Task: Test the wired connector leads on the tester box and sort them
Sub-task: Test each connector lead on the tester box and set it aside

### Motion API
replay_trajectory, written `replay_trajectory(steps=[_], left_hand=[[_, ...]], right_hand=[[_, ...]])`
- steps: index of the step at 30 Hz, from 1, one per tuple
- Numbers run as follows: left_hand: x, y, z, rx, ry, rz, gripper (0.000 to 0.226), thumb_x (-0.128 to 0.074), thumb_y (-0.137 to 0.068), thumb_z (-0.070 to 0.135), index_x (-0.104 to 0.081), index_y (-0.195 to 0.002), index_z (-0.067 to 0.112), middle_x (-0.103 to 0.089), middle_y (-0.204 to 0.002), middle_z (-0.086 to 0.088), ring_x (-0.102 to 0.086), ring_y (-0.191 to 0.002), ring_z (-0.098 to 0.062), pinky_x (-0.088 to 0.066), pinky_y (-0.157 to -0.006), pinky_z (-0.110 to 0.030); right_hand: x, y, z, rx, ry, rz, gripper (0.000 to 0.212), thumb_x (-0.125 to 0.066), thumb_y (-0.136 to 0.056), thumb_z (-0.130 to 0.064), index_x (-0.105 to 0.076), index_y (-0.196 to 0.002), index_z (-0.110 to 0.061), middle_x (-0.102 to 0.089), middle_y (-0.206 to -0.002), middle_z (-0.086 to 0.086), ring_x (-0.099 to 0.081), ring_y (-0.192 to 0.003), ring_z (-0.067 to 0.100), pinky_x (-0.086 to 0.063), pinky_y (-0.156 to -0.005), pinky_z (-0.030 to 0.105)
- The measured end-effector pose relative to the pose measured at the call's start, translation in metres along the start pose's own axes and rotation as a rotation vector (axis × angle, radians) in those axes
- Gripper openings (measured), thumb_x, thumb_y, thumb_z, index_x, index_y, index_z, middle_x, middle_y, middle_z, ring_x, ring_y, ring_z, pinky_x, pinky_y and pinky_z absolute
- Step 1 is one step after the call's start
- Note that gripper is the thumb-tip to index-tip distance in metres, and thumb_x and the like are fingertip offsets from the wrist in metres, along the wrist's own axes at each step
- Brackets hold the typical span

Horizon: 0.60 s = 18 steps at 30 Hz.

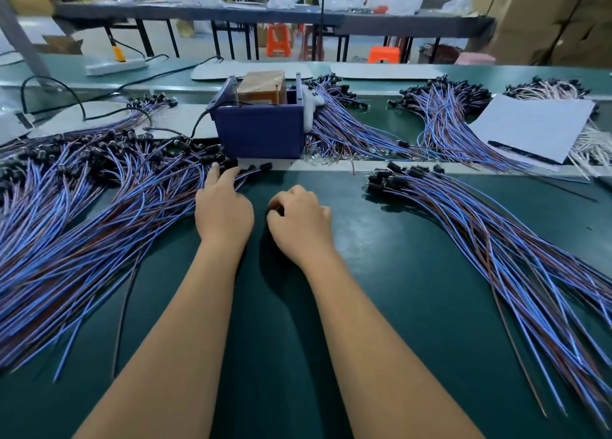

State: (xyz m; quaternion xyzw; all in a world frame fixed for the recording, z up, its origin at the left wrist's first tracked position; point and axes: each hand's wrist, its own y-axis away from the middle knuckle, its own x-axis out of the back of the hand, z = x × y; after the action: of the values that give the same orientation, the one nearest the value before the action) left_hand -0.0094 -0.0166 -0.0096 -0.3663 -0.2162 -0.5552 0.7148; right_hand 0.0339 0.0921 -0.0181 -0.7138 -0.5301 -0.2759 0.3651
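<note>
my left hand (222, 211) fingers, spread, rest on the untested leads (99, 206); right hand (299, 220) fingers curl, apparently empty. tester box (260, 125) sits just beyond. risk: tangled wires drag extra leads toward the sorted pile (496, 233) at right.

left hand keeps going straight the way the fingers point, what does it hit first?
The left hand already has its fingertips at the black connector heads of the left lead pile. Just beyond stands the front wall of the blue tester box, though depth is hard to judge.
</note>
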Motion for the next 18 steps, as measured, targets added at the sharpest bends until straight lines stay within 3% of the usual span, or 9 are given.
replay_trajectory(steps=[2,7,11,18], left_hand=[[-0.0015,-0.0040,-0.0008,0.056,-0.097,-0.075,0.056,-0.039,-0.092,0.002,-0.041,-0.147,0.013,-0.042,-0.150,-0.012,-0.036,-0.129,-0.039,-0.036,-0.097,-0.044],[-0.0064,0.0006,-0.0006,0.044,-0.116,0.005,0.044,-0.047,-0.093,0.009,-0.055,-0.135,0.010,-0.049,-0.133,-0.019,-0.048,-0.118,-0.038,-0.041,-0.093,-0.044],[-0.0058,0.0004,-0.0049,0.030,-0.027,0.059,0.032,-0.050,-0.094,0.012,-0.067,-0.121,0.014,-0.057,-0.124,-0.012,-0.055,-0.109,-0.031,-0.042,-0.085,-0.036],[-0.0030,0.0021,-0.0079,0.044,0.214,0.212,0.023,-0.047,-0.097,0.011,-0.068,-0.107,0.012,-0.068,-0.099,-0.005,-0.056,-0.082,-0.017,-0.038,-0.070,-0.027]], right_hand=[[-0.0007,0.0000,-0.0012,-0.004,0.004,0.007,0.020,-0.047,-0.088,-0.020,-0.064,-0.098,-0.024,-0.043,-0.097,-0.008,-0.042,-0.106,0.017,-0.020,-0.082,0.031],[-0.0016,0.0007,-0.0032,-0.016,0.028,-0.004,0.017,-0.047,-0.087,-0.020,-0.061,-0.096,-0.024,-0.040,-0.095,-0.009,-0.040,-0.105,0.017,-0.020,-0.082,0.032],[-0.0002,0.0011,-0.0016,-0.016,-0.019,-0.008,0.021,-0.046,-0.089,-0.022,-0.065,-0.099,-0.024,-0.046,-0.100,-0.008,-0.042,-0.108,0.017,-0.021,-0.084,0.031],[0.0017,0.0025,-0.0005,-0.024,-0.095,0.009,0.024,-0.046,-0.091,-0.020,-0.069,-0.098,-0.023,-0.057,-0.108,-0.006,-0.045,-0.108,0.016,-0.022,-0.085,0.031]])
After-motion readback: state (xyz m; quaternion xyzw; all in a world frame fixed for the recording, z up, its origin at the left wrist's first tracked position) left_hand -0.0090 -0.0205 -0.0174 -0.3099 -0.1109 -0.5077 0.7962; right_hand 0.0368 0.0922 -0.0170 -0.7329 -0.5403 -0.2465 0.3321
